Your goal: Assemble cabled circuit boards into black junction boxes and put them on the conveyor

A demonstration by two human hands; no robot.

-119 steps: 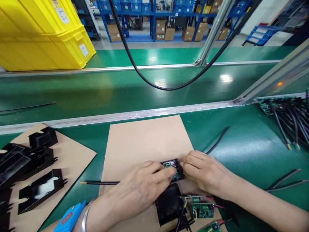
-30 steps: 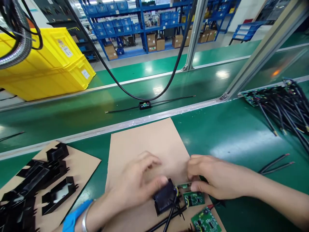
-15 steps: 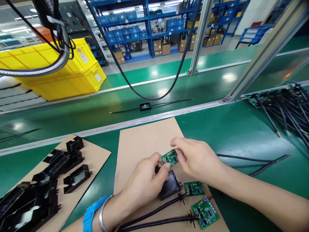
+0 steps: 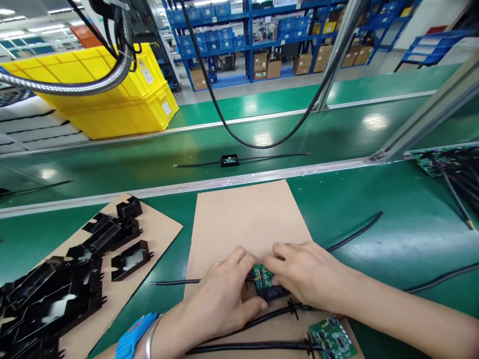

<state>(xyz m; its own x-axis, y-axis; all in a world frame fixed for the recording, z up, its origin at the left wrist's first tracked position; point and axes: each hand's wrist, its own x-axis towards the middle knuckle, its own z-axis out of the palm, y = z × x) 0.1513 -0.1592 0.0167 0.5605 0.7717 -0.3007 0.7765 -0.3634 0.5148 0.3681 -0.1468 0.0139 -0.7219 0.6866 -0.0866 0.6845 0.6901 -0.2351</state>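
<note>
Green and small, a circuit board [image 4: 263, 275] sits between the person's two hands, over a black case [image 4: 275, 293] on a cardboard sheet [image 4: 243, 214] near the front of the counter [image 4: 337, 199]. The left hand [image 4: 226, 286] has its fingers bent at the board's left edge, with the thumb spread away from them, lower down beside the case; whether they pinch anything cannot be told. The right hand [image 4: 305, 269] curls its fingers in at the board's right edge, their tips partly hidden, so their grip cannot be told either. A black cable [image 4: 357, 232] shows beyond the right hand, and a shorter cable end [image 4: 174, 282] pokes out left of the left hand. Nearer the person lies another board [image 4: 333, 339] joined to a thick cord [image 4: 254, 346]. Several black trays [image 4: 105, 237] crowd a second cardboard [image 4: 162, 227] at the left.
</note>
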